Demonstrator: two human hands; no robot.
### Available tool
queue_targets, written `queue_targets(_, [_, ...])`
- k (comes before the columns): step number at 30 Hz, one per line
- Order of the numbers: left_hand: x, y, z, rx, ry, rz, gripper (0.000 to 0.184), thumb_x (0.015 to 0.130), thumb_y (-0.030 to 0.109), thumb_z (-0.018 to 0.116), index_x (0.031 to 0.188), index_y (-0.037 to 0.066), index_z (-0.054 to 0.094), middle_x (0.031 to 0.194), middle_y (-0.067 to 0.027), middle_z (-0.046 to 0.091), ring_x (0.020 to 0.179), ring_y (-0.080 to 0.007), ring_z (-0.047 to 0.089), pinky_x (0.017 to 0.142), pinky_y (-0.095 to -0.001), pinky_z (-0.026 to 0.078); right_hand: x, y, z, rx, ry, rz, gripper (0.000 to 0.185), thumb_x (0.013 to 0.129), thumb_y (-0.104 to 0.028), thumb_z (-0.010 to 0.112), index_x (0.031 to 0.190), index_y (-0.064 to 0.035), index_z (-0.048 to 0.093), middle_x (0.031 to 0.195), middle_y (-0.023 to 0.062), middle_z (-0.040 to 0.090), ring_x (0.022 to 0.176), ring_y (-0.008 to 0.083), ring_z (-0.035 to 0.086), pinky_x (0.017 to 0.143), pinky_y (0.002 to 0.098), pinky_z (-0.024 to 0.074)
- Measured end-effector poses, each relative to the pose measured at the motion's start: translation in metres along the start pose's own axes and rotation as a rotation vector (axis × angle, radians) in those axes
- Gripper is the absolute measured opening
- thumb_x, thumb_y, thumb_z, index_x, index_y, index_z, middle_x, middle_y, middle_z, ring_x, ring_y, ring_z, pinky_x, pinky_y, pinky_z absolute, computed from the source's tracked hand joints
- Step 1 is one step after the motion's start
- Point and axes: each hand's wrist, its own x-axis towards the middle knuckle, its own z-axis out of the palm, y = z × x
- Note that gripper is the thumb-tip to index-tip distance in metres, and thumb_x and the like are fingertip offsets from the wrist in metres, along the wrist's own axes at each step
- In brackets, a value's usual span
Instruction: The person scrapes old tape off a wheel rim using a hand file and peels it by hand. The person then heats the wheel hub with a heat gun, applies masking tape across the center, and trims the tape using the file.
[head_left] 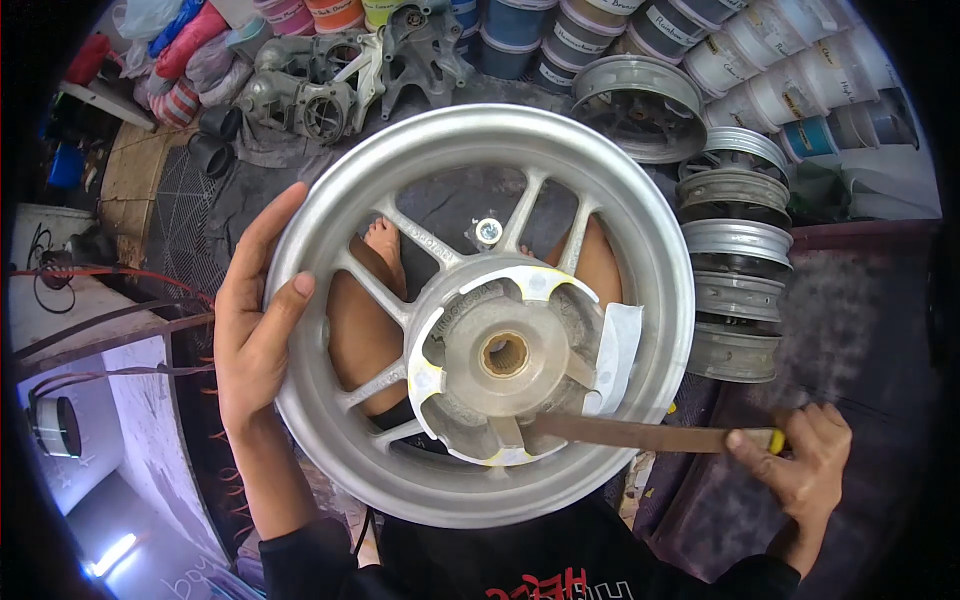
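Observation:
A silvery spoked wheel rim [655, 400] fills the middle of the view, tilted up over the person's legs. Around its left edge wraps my left hand [255, 320], thumb on the front face and fingers behind. My right hand [800, 455], at the lower right, is closed on the yellow-ended handle of a long flat brown file [650, 434]. The file's far end lies across the lower part of the hub, beside the central bore [505, 355]. Bright white patches with yellow edges mark the hub's raised rim. A white paper strip [618, 350] is stuck right of the hub.
Several rims [735, 300] are stacked at the right, with another rim [640, 105] behind them. Metal castings [320, 90] lie at the upper left. Labelled tubs [680, 30] line the back. Cables and a lit lamp [112, 555] are at the left.

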Motion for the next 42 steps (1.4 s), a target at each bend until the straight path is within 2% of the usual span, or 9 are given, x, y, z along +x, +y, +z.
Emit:
queue_targets(12, [-0.002,-0.001,-0.001,-0.024,0.008,-0.015,0.065,0.086,0.011,0.064,0.145,-0.005,0.041,0.142,-0.0184,0.050,0.133,-0.0239,0.047,0.114,-0.0346,0.030,-0.005,0.005,-0.012,-0.063,0.025,-0.007,0.044,0.071,-0.025,0.078,0.113,-0.0375,0.073,0.072,0.0023,0.057,0.055,0.0152,0.046,0.049,0.0321,0.0315])
queue_targets(16, [-0.001,-0.002,0.001,-0.039,0.013,0.010,0.065,0.086,0.010,0.064,0.145,-0.005,0.041,0.142,-0.0184,0.050,0.132,-0.0239,0.047,0.114,-0.0344,0.029,-0.005,0.001,-0.021,0.024,-0.154,0.090,0.037,0.069,-0.025,0.078,0.105,-0.0336,0.077,0.065,0.0008,0.051,0.055,0.0152,0.049,0.048,0.0324,0.0336])
queue_targets(25, [-0.001,-0.001,-0.002,0.033,-0.001,0.007,0.065,0.086,0.011,0.064,0.145,-0.005,0.040,0.145,-0.0184,0.048,0.135,-0.0246,0.045,0.114,-0.0355,0.029,-0.013,-0.002,-0.010,0.019,-0.085,0.128,0.036,0.069,-0.025,0.077,0.104,-0.0345,0.078,0.060,-0.0016,0.048,0.050,0.0163,0.048,0.049,0.0336,0.0366])
queue_targets(28, [0.000,-0.002,-0.003,0.094,-0.019,0.046,0.061,0.090,0.009,0.061,0.146,-0.003,0.040,0.145,-0.0186,0.048,0.135,-0.0252,0.045,0.115,-0.0360,0.029,-0.011,-0.003,-0.010,0.069,-0.149,0.103,0.035,0.068,-0.025,0.077,0.102,-0.0342,0.078,0.061,-0.0015,0.048,0.051,0.0165,0.049,0.050,0.0334,0.0376])
queue_targets(34, [-0.008,0.022,0.011,0.666,0.178,0.325,0.052,0.088,-0.002,0.058,0.139,-0.003,0.047,0.132,-0.0205,0.058,0.123,-0.0250,0.056,0.108,-0.0368,0.039,-0.008,-0.011,-0.007,0.015,-0.041,0.132,0.039,0.066,-0.022,0.075,0.103,-0.0354,0.078,0.059,-0.0026,0.045,0.054,0.0160,0.052,0.054,0.0328,0.0400])
queue_targets(35, [-0.014,0.031,0.019,0.634,0.215,0.350,0.053,0.086,-0.002,0.061,0.138,-0.002,0.049,0.120,-0.0165,0.065,0.113,-0.0225,0.062,0.100,-0.0365,0.045,-0.009,-0.011,-0.006,0.012,-0.044,0.128,0.039,0.066,-0.022,0.075,0.103,-0.0355,0.078,0.058,-0.0028,0.044,0.054,0.0160,0.052,0.053,0.0327,0.0399])
queue_targets(38, [-0.032,0.074,0.047,0.424,-0.138,0.019,0.057,0.089,0.003,0.064,0.142,0.001,0.043,0.110,-0.0100,0.070,0.094,-0.0187,0.066,0.085,-0.0338,0.049,-0.007,-0.007,-0.006,0.061,-0.124,0.071,0.040,0.064,-0.022,0.076,0.102,-0.0345,0.078,0.058,-0.0027,0.047,0.052,0.0163,0.051,0.050,0.0324,0.0388])
queue_targets(40, [-0.028,0.078,0.066,0.399,-0.469,0.062,0.066,0.083,0.005,0.071,0.142,0.001,0.043,0.094,-0.0056,0.072,0.077,-0.0186,0.067,0.072,-0.0334,0.048,-0.009,-0.001,-0.003,0.102,-0.110,0.049,0.042,0.061,-0.023,0.078,0.102,-0.0336,0.078,0.058,-0.0023,0.049,0.049,0.0162,0.051,0.047,0.0317,0.0374])
queue_targets(42, [-0.028,0.069,0.084,0.499,-0.549,0.228,0.070,0.081,0.006,0.074,0.142,0.000,0.042,0.091,-0.0063,0.071,0.078,-0.0213,0.067,0.071,-0.0333,0.048,-0.020,0.013,-0.001,0.247,-0.070,0.064,0.043,0.061,-0.020,0.078,0.103,-0.0296,0.078,0.059,-0.0012,0.051,0.046,0.0157,0.051,0.043,0.0304,0.0356])
